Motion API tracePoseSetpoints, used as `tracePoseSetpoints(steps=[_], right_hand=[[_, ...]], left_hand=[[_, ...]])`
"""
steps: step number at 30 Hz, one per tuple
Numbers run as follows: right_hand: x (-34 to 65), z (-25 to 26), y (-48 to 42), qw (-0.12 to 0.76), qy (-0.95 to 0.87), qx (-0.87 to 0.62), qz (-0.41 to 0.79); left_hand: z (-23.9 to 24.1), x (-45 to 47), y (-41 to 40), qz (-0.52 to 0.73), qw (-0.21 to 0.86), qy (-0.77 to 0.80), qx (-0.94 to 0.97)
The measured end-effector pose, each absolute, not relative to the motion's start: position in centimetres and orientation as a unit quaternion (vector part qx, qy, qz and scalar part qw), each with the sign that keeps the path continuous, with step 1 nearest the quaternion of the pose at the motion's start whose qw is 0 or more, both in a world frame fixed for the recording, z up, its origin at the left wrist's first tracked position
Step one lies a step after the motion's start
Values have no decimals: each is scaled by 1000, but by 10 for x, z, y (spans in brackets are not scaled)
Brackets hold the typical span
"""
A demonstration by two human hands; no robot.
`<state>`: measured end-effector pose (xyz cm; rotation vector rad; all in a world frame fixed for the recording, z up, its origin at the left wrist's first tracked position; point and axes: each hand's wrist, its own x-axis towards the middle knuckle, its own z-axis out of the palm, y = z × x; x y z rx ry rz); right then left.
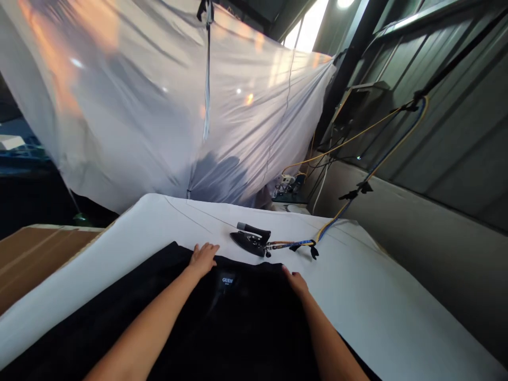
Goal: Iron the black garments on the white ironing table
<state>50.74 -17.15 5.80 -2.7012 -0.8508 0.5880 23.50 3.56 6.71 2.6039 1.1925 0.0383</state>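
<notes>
- Black garment (pixel 254 317): on the desk, spread w/ its top edge to the far side & the bulk nr the wearer; lower part runs out of view. Laid out prob. so the cloth sits flat.
- Label (pixel 227 281): reads GUESS, just below the top edge, betw. the hands, facing up, so the inside of the neck seems to show.
- L hand (pixel 204 257): palm down at top edge, L of label; fingers out straight over the edge. Can't tell if grip is apart or pinching cloth.
- R hand (pixel 296 280): at the R end of top edge, thumb side against the cloth. Grip partly hidden, can't tell if it's clamped on the fabric. Hands set wide apart, prob. to hold the edge even.
- Iron (pixel 248 243): just beyond top edge, handle up, nose to the L; no hand on it. Prob. parked there to be off the cloth but w/in reach.
- Cord (pixel 329 225): blue & yellow, leaves iron's R end & climbs to a hanging pt upper R, w/ black ties along it; prob. slung high so it doesn't drag.
- Desk (pixel 397 296): white-covered, under all this.
- Beyond: pale sheeting (pixel 130 106) hung behind; cardboard (pixel 43 259) at L.
</notes>
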Motion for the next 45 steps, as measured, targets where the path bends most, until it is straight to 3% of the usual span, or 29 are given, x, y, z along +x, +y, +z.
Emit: tracePoseSetpoints(steps=[8,13,15,18,22,24,28,31,37,42,45], right_hand=[[465,18,-224,-7,-336,-897,288],[500,35,-205,146,-338,-877,309],[512,37,-188,148,-322,-892,281],[519,33,-186,82,-353,-889,278],[521,33,-216,-6,-386,-836,390],[521,37,-220,2,-376,-861,342],[524,36,-191,26,-321,-937,136],[526,22,-172,14,-316,-944,96],[526,11,-177,32,-361,-930,66],[527,26,-178,15,-368,-928,55],[524,30,-178,24,-407,-913,23]], left_hand=[[31,204,1,-207,200,398,871],[53,214,12,-179,330,361,854],[59,228,15,-147,336,372,853],[61,238,14,-125,281,338,890],[53,233,14,-237,276,269,892],[47,238,20,-231,255,277,897],[38,271,37,-60,120,365,921],[35,299,36,-41,81,433,897],[31,330,-12,-8,185,334,924],[27,342,-41,-36,173,405,897],[27,356,-58,-10,211,359,909]])
